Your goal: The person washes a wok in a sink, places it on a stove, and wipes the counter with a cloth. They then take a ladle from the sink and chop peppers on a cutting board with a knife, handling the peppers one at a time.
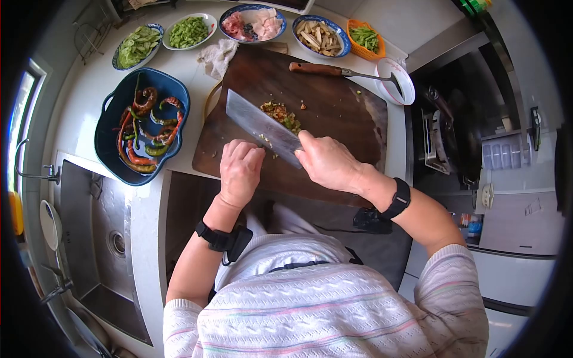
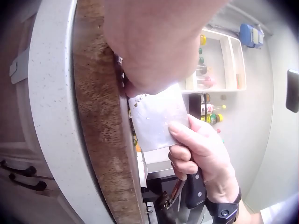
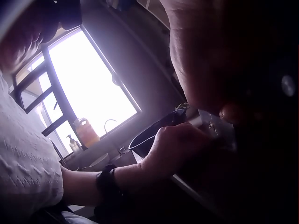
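My right hand (image 1: 331, 161) grips a cleaver (image 1: 262, 125) by its black handle (image 2: 195, 189), thumb along the wide blade. Small chopped bits cling to the blade's face. The blade is tilted over a dark wooden cutting board (image 1: 340, 113), beside a small heap of chopped peppers (image 1: 282, 116). My left hand (image 1: 240, 170) has its fingers curled at the board's near edge, close to the blade; its fingertips are hidden and nothing shows in it. Left of the board, a dark blue basin (image 1: 106, 140) holds several red and green chili peppers (image 1: 142, 160).
A spatula (image 1: 316, 69) lies across the board's far edge, its head by a white bowl (image 1: 406, 80). Behind are plates of sliced greens (image 1: 138, 46), raw meat (image 1: 265, 25) and pale strips (image 1: 319, 39). A sink (image 1: 98, 232) is at left, a wok (image 1: 462, 131) at right.
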`<state>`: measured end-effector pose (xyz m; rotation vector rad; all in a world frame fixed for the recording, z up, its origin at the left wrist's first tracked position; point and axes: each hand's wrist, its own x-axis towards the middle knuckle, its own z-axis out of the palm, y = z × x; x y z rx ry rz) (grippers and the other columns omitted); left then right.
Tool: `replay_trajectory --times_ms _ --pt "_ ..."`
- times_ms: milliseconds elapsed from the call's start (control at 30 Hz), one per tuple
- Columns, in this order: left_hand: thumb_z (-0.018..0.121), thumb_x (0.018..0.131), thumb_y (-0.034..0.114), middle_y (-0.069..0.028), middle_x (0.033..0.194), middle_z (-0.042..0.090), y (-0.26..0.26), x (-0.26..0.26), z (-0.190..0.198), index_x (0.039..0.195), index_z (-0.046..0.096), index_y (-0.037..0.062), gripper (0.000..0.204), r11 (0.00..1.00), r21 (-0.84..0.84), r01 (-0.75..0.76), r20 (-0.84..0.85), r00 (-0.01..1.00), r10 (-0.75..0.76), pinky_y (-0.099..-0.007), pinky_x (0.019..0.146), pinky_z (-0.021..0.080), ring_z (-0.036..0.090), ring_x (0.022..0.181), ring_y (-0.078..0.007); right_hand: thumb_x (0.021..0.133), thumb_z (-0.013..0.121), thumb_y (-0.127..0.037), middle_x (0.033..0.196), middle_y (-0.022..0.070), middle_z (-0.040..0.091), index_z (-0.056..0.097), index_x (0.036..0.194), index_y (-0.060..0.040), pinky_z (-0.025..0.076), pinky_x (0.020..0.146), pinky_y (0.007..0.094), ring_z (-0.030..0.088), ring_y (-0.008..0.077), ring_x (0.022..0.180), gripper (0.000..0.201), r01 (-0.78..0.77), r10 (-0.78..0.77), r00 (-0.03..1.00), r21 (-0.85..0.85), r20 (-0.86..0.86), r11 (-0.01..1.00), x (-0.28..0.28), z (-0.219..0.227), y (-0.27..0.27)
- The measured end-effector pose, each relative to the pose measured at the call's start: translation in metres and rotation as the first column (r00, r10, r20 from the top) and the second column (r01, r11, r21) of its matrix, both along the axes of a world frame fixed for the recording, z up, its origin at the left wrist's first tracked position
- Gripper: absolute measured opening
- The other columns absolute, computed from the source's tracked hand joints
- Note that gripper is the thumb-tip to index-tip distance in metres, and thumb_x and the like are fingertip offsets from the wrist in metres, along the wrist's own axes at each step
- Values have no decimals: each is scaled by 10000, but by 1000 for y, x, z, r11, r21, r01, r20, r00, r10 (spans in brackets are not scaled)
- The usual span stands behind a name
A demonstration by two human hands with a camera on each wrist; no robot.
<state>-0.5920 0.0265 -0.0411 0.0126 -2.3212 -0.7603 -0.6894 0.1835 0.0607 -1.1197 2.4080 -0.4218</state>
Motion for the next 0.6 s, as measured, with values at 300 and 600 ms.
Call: replay_trajectory --times_ms 300,600 --pt "707 675 22 -44 833 609 -2 10 19 792 657 60 133 999 -13 -39 -6 999 39 -363 760 444 568 867 -250 899 493 -157 697 250 612 451 898 17 480 653 524 609 439 708 179 22 -21 1000 -16 18 1000 -1 -2 4" --pt "692 671 -2 -37 843 611 -8 12 6 806 661 69 156 999 -34 -25 41 999 26 -360 751 437 565 869 -245 899 486 -155 690 251 611 450 905 18 482 651 519 612 432 704 177 -13 13 1000 9 -3 1000 2 -4 -3"
